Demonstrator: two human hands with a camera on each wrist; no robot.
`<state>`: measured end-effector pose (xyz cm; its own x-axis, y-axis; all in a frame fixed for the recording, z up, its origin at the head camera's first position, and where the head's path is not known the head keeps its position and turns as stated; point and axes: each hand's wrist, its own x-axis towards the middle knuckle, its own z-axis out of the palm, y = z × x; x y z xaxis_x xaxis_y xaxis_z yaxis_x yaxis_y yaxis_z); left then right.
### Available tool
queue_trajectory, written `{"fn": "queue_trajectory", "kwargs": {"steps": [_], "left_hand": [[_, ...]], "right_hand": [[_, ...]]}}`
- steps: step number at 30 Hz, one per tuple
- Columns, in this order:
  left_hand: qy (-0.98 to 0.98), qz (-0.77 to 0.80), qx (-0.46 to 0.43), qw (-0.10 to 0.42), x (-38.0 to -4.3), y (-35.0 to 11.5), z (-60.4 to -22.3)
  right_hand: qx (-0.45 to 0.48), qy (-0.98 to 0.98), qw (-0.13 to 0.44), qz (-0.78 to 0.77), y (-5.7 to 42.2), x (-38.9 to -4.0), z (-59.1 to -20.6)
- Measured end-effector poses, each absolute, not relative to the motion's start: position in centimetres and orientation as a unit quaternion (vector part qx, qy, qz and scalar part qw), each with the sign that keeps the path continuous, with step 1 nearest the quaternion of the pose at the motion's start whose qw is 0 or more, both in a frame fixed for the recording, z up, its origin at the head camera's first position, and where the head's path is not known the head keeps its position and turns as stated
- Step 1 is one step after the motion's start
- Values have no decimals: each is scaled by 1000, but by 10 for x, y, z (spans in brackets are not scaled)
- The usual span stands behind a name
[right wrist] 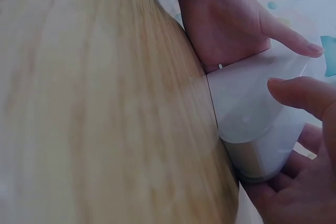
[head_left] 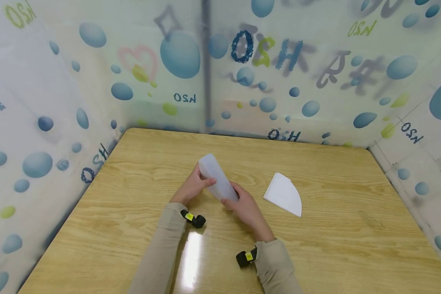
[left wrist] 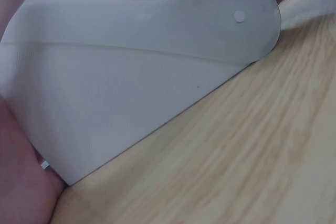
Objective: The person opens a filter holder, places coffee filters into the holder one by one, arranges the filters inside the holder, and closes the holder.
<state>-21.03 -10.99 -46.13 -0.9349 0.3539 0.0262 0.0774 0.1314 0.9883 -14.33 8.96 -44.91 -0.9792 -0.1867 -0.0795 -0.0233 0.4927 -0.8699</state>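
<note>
A pale translucent plastic case is held slanting over the table between both hands. In the left wrist view the case has straight sides, a rounded end and a small round spot. My left hand grips the far left part, thumb on the near face. At the lower right end my right hand grips it, thumb on top. The right wrist view shows the right hand's fingers round the rounded end, while the left hand holds the other end. Whether the case touches the table I cannot tell.
A white quarter-circle of what looks like folded paper lies on the wooden table, right of the hands. Walls of patterned curtain stand along the back and both sides. Each wrist carries a small black camera.
</note>
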Motion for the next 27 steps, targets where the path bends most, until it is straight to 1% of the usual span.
{"fn": "queue_trajectory", "kwargs": {"steps": [10, 16, 20, 27], "left_hand": [[748, 640, 119, 126, -209, -110, -456], [756, 633, 111, 125, -198, -108, -437], [752, 638, 116, 121, -195, -108, -434], [728, 658, 136, 136, -196, -109, -436]], "right_hand": [[-42, 863, 68, -498, 94, -143, -447], [-39, 862, 67, -500, 95, -144, -447], [-31, 860, 70, -505, 96, -144, -447], [-16, 861, 62, -505, 98, -146, -451]]}}
